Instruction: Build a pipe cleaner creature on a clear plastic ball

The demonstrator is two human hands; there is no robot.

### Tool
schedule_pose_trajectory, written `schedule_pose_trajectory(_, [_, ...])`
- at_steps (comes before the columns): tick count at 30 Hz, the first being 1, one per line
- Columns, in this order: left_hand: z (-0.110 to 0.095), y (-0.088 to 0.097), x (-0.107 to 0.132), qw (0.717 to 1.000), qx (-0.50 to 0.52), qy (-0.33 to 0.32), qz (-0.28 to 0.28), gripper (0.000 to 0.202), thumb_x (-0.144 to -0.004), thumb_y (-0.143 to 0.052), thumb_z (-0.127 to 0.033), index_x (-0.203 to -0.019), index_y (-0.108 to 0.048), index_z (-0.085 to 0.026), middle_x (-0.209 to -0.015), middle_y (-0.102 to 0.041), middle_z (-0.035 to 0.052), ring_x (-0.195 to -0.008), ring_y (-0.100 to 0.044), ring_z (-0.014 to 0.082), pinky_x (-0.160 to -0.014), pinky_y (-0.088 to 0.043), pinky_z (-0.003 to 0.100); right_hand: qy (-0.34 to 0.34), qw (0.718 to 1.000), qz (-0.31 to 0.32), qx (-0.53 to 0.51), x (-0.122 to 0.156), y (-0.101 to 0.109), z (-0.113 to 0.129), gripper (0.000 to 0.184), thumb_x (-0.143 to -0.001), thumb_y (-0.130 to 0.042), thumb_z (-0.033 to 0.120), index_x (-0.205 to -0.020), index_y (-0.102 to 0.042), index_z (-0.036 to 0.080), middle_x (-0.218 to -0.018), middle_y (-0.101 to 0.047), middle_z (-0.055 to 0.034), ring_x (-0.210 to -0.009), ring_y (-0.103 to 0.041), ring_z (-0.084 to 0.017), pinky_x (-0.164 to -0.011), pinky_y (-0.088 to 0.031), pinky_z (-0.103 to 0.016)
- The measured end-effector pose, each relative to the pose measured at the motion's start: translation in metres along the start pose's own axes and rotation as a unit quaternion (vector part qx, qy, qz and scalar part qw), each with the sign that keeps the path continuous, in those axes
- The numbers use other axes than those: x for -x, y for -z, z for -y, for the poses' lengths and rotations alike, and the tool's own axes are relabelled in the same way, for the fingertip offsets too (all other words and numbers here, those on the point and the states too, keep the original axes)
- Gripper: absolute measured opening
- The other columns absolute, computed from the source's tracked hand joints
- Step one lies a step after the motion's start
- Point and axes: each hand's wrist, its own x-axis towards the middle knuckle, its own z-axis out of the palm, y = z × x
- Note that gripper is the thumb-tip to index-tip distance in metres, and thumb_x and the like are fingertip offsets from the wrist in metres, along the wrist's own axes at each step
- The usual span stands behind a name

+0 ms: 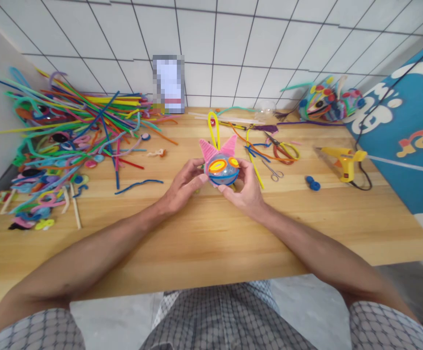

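A small craft ball (221,167) with pink pipe-cleaner ears, orange-and-yellow rings and blue trim is held above the wooden table (204,243). My left hand (183,187) grips its left side with curled fingers. My right hand (245,188) wraps the right side and underside. A yellow pipe-cleaner loop (213,127) rises behind the ball.
A big heap of coloured pipe cleaners (65,141) covers the table's left. Scissors (282,148), small snips (274,172), a yellow glue gun (344,163) with cord and two blue rings (312,183) lie right. Finished craft figures (326,103) sit far right by a blue board (404,131).
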Motion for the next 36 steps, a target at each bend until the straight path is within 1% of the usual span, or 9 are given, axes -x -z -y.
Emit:
schedule_pose_trajectory(1, [-0.0003, 0.0001, 0.0004, 1.0, 0.002, -0.003, 0.002, 0.057, -0.107, -0.079, -0.065, -0.147, -0.067, -0.027, -0.127, -0.082, 0.0074, -0.112, -0.078, 0.0262, -0.101, -0.061, 0.042, 0.0, 1.0, 0.0, -0.001, -0.0001, -0.0001, 0.0004, 0.084, -0.087, -0.092, 0.06, -0.153, -0.049, 0.029, -0.15, -0.072, -0.018, -0.139, -0.074, -0.038, -0.119, -0.065, -0.058])
schedule_pose_trajectory(4, [0.0012, -0.0005, 0.0004, 1.0, 0.003, -0.009, -0.001, 0.057, -0.103, -0.086, -0.06, -0.146, -0.068, -0.027, -0.146, -0.077, 0.0099, -0.121, -0.077, 0.0267, -0.107, -0.06, 0.043, 0.0, 1.0, -0.004, -0.003, -0.0005, -0.0004, 0.0021, 0.084, -0.086, -0.092, 0.059, -0.151, -0.049, 0.029, -0.149, -0.073, -0.0181, -0.137, -0.075, -0.037, -0.118, -0.066, -0.058])
schedule_pose_trajectory(6, [0.0031, -0.0012, -0.0002, 1.0, -0.002, -0.005, -0.006, 0.057, -0.102, -0.088, -0.058, -0.145, -0.068, -0.027, -0.151, -0.075, 0.0108, -0.122, -0.076, 0.0262, -0.109, -0.059, 0.043, -0.002, 1.0, -0.003, -0.005, -0.0007, -0.0003, 0.0032, 0.084, -0.086, -0.093, 0.059, -0.151, -0.049, 0.028, -0.148, -0.073, -0.0187, -0.137, -0.076, -0.038, -0.118, -0.066, -0.059])
schedule_pose_trajectory(10, [0.0045, -0.0014, -0.0013, 1.0, -0.005, -0.001, -0.009, 0.058, -0.101, -0.089, -0.059, -0.145, -0.067, -0.027, -0.149, -0.076, 0.0109, -0.119, -0.077, 0.0253, -0.107, -0.059, 0.042, 0.003, 1.0, 0.003, -0.008, -0.001, 0.0004, 0.0032, 0.084, -0.086, -0.093, 0.057, -0.152, -0.049, 0.028, -0.149, -0.073, -0.0189, -0.138, -0.076, -0.038, -0.12, -0.065, -0.059])
schedule_pose_trajectory(16, [0.0011, 0.0009, -0.0001, 1.0, 0.009, -0.014, 0.004, 0.056, -0.104, -0.085, -0.062, -0.146, -0.069, -0.028, -0.147, -0.078, 0.0099, -0.122, -0.077, 0.027, -0.106, -0.06, 0.043, 0.003, 1.0, 0.004, -0.016, -0.0012, 0.0011, 0.0023, 0.084, -0.087, -0.093, 0.059, -0.151, -0.049, 0.028, -0.149, -0.073, -0.0181, -0.136, -0.076, -0.036, -0.117, -0.067, -0.057])
schedule_pose_trajectory(19, [0.0021, 0.0002, -0.0004, 1.0, 0.009, -0.008, -0.003, 0.058, -0.102, -0.088, -0.061, -0.145, -0.068, -0.028, -0.149, -0.076, 0.0102, -0.122, -0.077, 0.0263, -0.108, -0.059, 0.043, 0.005, 1.0, 0.006, -0.016, -0.0013, 0.0016, 0.0029, 0.084, -0.087, -0.093, 0.061, -0.151, -0.05, 0.028, -0.149, -0.073, -0.0178, -0.137, -0.076, -0.036, -0.118, -0.066, -0.056])
schedule_pose_trajectory(24, [0.0053, -0.0014, -0.0018, 1.0, 0.0, -0.001, -0.015, 0.059, -0.099, -0.091, -0.061, -0.142, -0.069, -0.027, -0.146, -0.077, 0.01, -0.115, -0.077, 0.0242, -0.105, -0.059, 0.041, 0.005, 1.0, 0.01, -0.017, -0.0022, 0.0021, 0.0024, 0.085, -0.087, -0.093, 0.061, -0.152, -0.049, 0.028, -0.148, -0.073, -0.0186, -0.138, -0.075, -0.037, -0.121, -0.065, -0.059])
schedule_pose_trajectory(32, [0.0075, -0.0008, -0.001, 1.0, -0.009, -0.006, -0.02, 0.061, -0.099, -0.09, -0.063, -0.145, -0.068, -0.028, -0.146, -0.076, 0.0105, -0.113, -0.077, 0.0235, -0.103, -0.061, 0.041, 0.005, 1.0, 0.013, -0.001, -0.0024, 0.003, 0.0027, 0.087, -0.088, -0.091, 0.069, -0.153, -0.05, 0.029, -0.149, -0.072, -0.0181, -0.142, -0.073, -0.038, -0.123, -0.063, -0.06])
schedule_pose_trajectory(36, [0.0071, -0.0007, -0.0005, 1.0, -0.014, -0.003, -0.019, 0.061, -0.1, -0.089, -0.063, -0.146, -0.068, -0.028, -0.152, -0.074, 0.0114, -0.115, -0.077, 0.0241, -0.105, -0.061, 0.043, 0.01, 1.0, 0.014, 0.006, -0.0021, 0.0035, 0.0039, 0.086, -0.089, -0.089, 0.071, -0.153, -0.051, 0.029, -0.149, -0.072, -0.0181, -0.141, -0.073, -0.038, -0.123, -0.063, -0.06])
